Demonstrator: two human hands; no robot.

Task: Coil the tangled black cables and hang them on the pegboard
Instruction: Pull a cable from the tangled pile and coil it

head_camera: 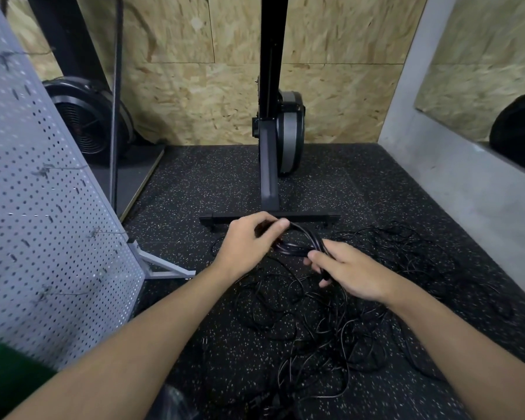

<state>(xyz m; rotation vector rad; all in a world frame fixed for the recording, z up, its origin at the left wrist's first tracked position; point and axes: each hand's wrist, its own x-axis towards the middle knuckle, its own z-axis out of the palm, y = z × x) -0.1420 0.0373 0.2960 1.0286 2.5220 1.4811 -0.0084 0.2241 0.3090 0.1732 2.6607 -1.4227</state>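
Speckled floor (pixel 194 183) bears one cable tangle (pixel 331 328); left hand (pixel 246 241) and right hand (pixel 349 274) both grip one coil (pixel 294 249)

**Gym corner, doubling as storage**

Looks like the back corner of a gym or fitness room. Floored with black rubber matting (pixel 194 183) flecked with white, the kind laid under exercise gear. Stocked with a rowing machine (pixel 270 86) stood on end by the back wall, flywheel housing (pixel 291 131) low down, crossbar foot (pixel 309 218) flat on the matting. Holds a second machine at the left, seen only as a round black fan cage (pixel 85 119). Walled roughly: chipboard sheets (pixel 194 86) behind, bare grey concrete (pixel 452 192) at the right, with what looks like a mirror (pixel 482 56) on it. Fitted at the left with a grey pegboard (pixel 43 207) on a metal stand (pixel 167 266), dotted with hooks (pixel 44 171).
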